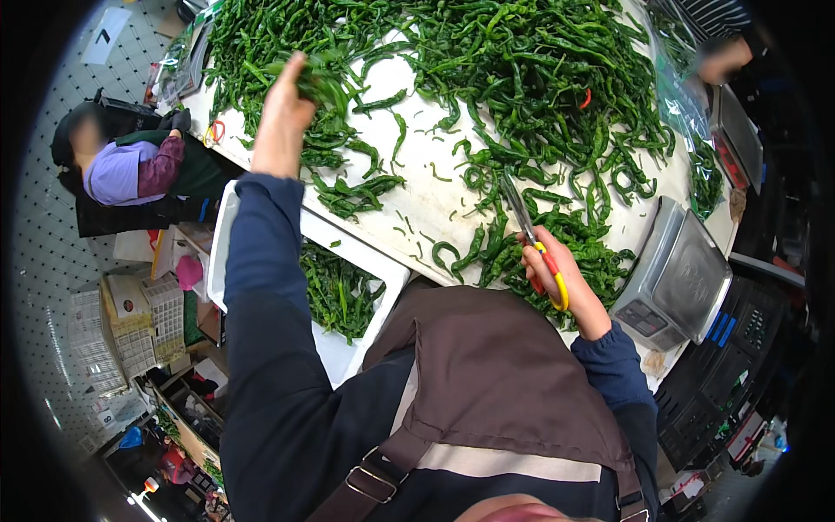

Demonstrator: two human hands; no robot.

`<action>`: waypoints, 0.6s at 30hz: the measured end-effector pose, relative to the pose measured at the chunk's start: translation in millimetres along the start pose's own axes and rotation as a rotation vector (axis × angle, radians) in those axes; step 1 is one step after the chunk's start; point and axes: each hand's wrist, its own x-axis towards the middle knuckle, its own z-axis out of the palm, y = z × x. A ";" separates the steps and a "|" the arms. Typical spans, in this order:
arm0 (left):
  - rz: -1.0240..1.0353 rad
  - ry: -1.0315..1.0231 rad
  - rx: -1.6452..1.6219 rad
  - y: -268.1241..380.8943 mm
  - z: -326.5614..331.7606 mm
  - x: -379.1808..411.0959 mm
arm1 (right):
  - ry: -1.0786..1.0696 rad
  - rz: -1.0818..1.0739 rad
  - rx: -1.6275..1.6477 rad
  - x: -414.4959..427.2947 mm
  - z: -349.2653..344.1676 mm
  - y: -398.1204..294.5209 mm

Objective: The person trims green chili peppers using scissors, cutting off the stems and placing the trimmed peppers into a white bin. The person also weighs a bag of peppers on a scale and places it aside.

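Observation:
Green chili peppers (pixel 548 72) lie heaped over a white tabletop (pixel 424 169), with cut stem bits scattered between them. My left hand (pixel 287 111) is raised over the left side of the heap; blurred green peppers are beside its fingers, and whether it grips them cannot be told. My right hand (pixel 554 267) holds scissors with red and yellow handles (pixel 550 267), their metal blades pointing up at the peppers in front of me. A white foam box (pixel 385 287), at the table's edge below my left forearm, holds more green peppers (pixel 339 293).
A silver weighing scale (pixel 685 274) stands at the table's right edge. Clear plastic bags of peppers (pixel 704 176) and another scale (pixel 740 130) are farther right. One person (pixel 130 163) sits at left; another person's arm (pixel 737 55) shows at upper right. Stacked crates (pixel 130 326) stand at left.

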 end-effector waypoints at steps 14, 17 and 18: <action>0.572 -0.416 1.359 -244.7 57.7 2.5 | 0.061 0.111 0.098 -25.4 -14.3 17.5; 0.616 -0.400 1.523 -258.6 62.4 5.7 | 0.100 0.110 0.121 -33.1 -23.0 17.6; 0.581 -0.391 1.561 -255.1 65.0 3.7 | 0.123 0.114 0.133 -37.6 -25.2 18.8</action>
